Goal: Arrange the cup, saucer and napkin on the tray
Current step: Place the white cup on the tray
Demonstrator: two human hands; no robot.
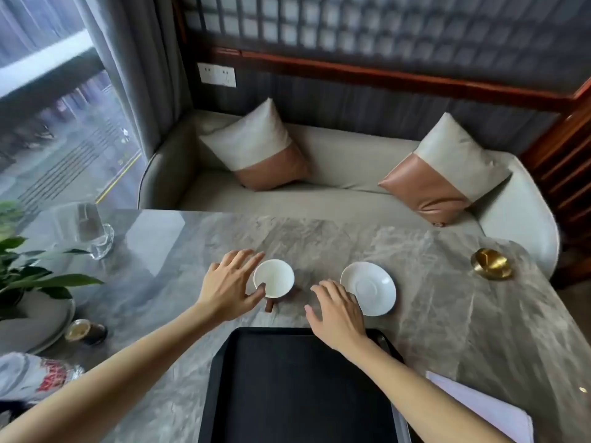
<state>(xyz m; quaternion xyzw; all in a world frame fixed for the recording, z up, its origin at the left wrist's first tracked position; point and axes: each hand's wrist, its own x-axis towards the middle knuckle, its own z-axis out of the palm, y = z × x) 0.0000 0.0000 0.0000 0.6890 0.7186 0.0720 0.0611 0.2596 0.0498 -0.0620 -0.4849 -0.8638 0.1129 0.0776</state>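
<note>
A cup, white inside and brown outside, stands upright on the grey marble table, its handle pointing toward me. My left hand is spread against its left side, thumb touching the near rim, without a closed grip. To the right lies a white saucer. My right hand hovers with fingers apart just left of the saucer, at its near-left edge. A black tray lies bare at the near edge. A white napkin lies flat at the tray's right.
A gold dish sits at the far right of the table. On the left are a clear glass holder, a potted plant on a grey plate, and a small dark cup. A sofa with two cushions stands behind the table.
</note>
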